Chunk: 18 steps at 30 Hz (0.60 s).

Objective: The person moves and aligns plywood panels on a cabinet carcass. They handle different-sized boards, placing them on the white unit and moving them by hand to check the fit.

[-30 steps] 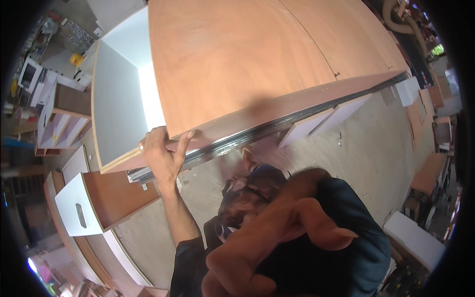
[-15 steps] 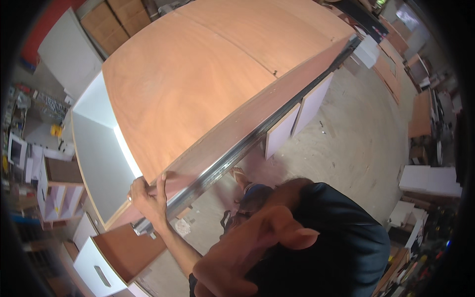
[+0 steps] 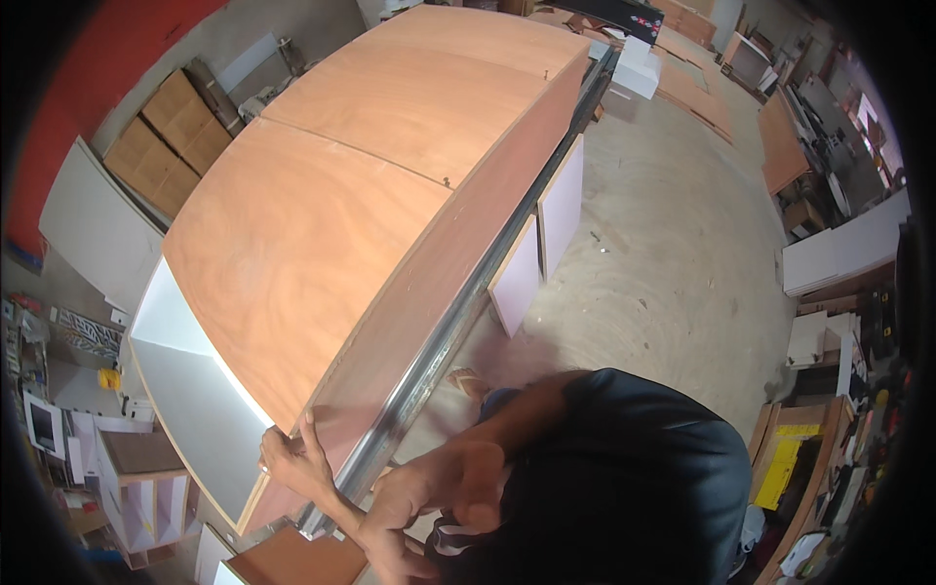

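Note:
A large box-like cabinet (image 3: 283,244) with plywood panels on top lies across the view, its white inside (image 3: 195,341) showing at the near left end. My left hand (image 3: 297,463) grips the near corner of the top plywood panel (image 3: 322,312), its thumb against the front edge and its fingers bent over the end. Close beside the left forearm, my right hand (image 3: 434,497) hangs in the air in front of my dark shirt, apart from the cabinet. Its fingers look partly bent, but what lies between them is hidden. A metal rail (image 3: 419,361) runs beneath the cabinet's front side.
Two pale panels (image 3: 517,278) stand upright below the rail. At the lower left are a small shelf unit (image 3: 146,487) and a brown board (image 3: 297,561). Stacked boards (image 3: 848,244) and a yellow item (image 3: 785,468) line the right. Brown cartons (image 3: 171,141) stand behind.
My view has shifted, so the cabinet appears lower and further left. My left hand stays on the panel corner. My right hand has moved left and closer to the left forearm.

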Tool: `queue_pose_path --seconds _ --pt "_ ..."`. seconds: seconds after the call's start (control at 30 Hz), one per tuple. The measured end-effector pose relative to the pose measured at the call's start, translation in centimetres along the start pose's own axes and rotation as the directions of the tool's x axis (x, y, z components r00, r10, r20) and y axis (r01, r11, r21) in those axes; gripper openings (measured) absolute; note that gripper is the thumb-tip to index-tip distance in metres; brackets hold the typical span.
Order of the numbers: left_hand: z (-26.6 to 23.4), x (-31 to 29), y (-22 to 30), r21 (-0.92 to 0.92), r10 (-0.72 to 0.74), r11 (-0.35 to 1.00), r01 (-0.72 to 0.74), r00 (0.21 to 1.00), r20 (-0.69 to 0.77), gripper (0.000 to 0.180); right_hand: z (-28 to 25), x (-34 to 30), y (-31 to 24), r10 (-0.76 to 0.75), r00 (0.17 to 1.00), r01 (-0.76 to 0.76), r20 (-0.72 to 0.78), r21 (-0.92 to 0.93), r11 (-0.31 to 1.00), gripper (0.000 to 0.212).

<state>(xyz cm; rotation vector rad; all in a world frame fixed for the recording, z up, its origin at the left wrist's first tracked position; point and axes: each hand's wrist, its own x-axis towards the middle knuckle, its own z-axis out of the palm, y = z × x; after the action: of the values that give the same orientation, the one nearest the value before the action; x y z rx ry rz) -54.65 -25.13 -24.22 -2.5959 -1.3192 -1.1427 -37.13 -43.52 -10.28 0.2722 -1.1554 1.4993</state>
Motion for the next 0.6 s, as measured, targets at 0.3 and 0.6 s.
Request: queue_pose_path --seconds 0.3,0.6 --pt "0.0 -0.2 -0.4 -0.053 -0.133 0.989 0.137 0.988 0.078 0.052 -1.0 -2.1 1.3 0.01 0.999 -0.016 -0.031 -0.175 0.984 0.052" --pt "-0.2 -0.3 -0.4 0.012 -0.006 1.0 0.006 1.0 -0.023 0.052 -1.1 -2.1 1.9 0.091 0.995 -0.098 -0.035 -0.314 0.945 0.048"
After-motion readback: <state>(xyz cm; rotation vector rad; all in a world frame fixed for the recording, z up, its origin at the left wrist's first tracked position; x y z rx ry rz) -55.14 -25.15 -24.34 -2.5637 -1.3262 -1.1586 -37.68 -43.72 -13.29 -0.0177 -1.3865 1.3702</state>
